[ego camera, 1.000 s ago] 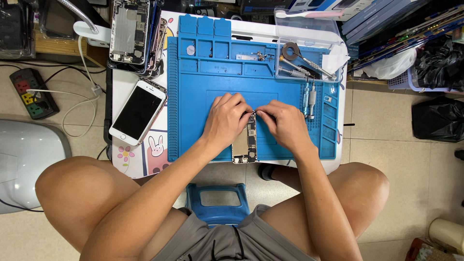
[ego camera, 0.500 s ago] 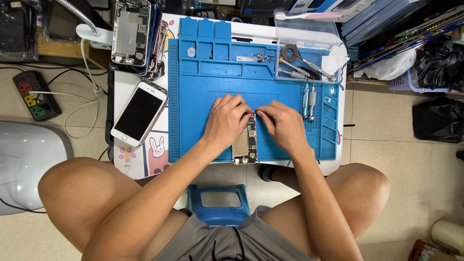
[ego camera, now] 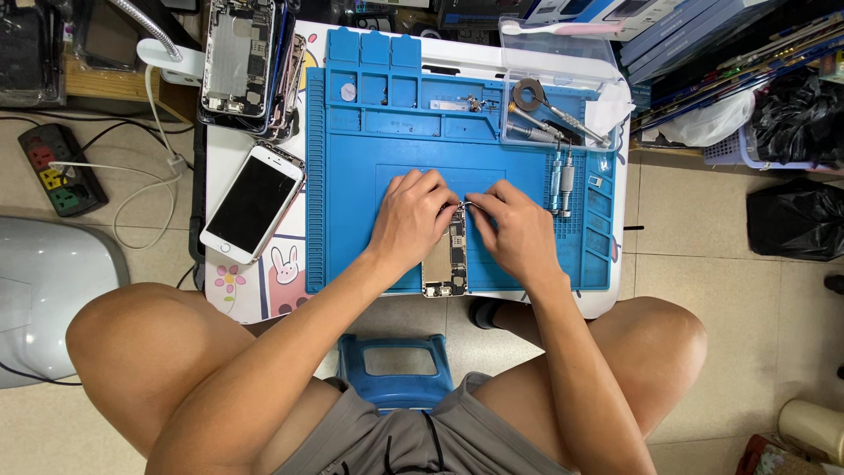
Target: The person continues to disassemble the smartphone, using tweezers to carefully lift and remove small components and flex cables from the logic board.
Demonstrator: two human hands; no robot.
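Both hands work on an opened phone [ego camera: 446, 260] that lies on a blue mat [ego camera: 352, 202]. The left hand [ego camera: 411, 218] rests on the phone's left edge, fingers curled at its top. The right hand [ego camera: 519, 230] is just beside it on the right and pinches a thin metal tool [ego camera: 467, 205] whose tip meets the phone's top end. A white phone [ego camera: 253, 204], screen up, lies left of the mat. A stack of opened phones [ego camera: 242, 62] sits above it. Screwdrivers [ego camera: 561, 180] lie near the right hand, on the mat. A blue stool [ego camera: 396, 371] shows between the knees.
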